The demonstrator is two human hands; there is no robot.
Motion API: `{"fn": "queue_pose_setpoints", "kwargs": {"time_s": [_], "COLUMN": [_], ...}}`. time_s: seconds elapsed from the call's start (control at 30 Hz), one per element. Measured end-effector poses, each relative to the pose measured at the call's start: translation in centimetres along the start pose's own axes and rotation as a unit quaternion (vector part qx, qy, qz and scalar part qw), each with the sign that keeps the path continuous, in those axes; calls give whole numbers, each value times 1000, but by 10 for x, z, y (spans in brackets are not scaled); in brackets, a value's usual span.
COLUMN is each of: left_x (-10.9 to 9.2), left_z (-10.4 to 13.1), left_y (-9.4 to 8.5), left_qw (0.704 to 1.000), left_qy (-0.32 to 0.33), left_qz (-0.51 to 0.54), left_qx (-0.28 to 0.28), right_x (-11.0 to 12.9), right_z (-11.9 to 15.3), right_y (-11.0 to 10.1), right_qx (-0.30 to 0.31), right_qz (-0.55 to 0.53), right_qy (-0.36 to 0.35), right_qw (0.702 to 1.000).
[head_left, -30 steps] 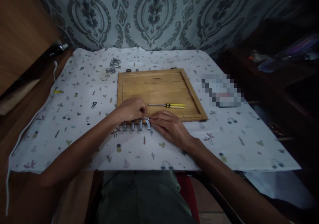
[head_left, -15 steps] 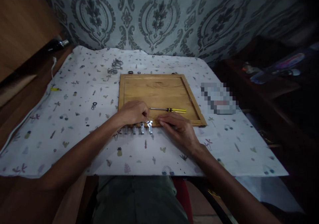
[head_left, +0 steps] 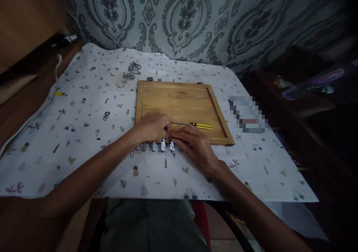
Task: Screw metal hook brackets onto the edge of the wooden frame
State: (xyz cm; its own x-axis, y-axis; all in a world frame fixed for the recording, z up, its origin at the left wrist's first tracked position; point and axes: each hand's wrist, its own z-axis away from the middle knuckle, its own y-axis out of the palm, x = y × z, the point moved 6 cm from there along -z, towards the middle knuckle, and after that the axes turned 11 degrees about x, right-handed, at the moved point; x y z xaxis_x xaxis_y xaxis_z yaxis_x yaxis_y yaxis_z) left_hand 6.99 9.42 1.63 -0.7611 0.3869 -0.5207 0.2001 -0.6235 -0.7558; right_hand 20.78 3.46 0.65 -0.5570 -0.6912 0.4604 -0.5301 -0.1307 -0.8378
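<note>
Hold the clip (head_left: pixel 172 146) steady at the board's (head_left: pixel 179 100) near edge; I can't tell if your fingers (head_left: pixel 184 133) pinch it.

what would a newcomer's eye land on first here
Probably the wooden board on the white cloth, with a yellow-handled screwdriver lying on it. At the board's near edge, the left hand and right hand are close together by a row of metal clips. Beyond the cloth, large dark medallions stand out.

The left hand (head_left: pixel 157 126) is curled close beside the flatter right hand (head_left: pixel 195 143).
</note>
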Motion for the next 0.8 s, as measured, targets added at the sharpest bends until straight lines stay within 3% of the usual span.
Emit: {"fn": "queue_pose_setpoints", "kwargs": {"time_s": [0.57,0.8], "left_x": [-2,-2], "left_z": [1,2], "left_y": [1,1], "left_qw": [1000,1000], "left_qy": [4,4], "left_qz": [4,-16], "left_qx": [6,8], "right_x": [-6,-6], "right_z": [-1,-2], "right_y": [7,-10], "right_qx": [17,53], "right_qz": [17,27], "right_qy": [12,-6], "right_qw": [1000,998]}}
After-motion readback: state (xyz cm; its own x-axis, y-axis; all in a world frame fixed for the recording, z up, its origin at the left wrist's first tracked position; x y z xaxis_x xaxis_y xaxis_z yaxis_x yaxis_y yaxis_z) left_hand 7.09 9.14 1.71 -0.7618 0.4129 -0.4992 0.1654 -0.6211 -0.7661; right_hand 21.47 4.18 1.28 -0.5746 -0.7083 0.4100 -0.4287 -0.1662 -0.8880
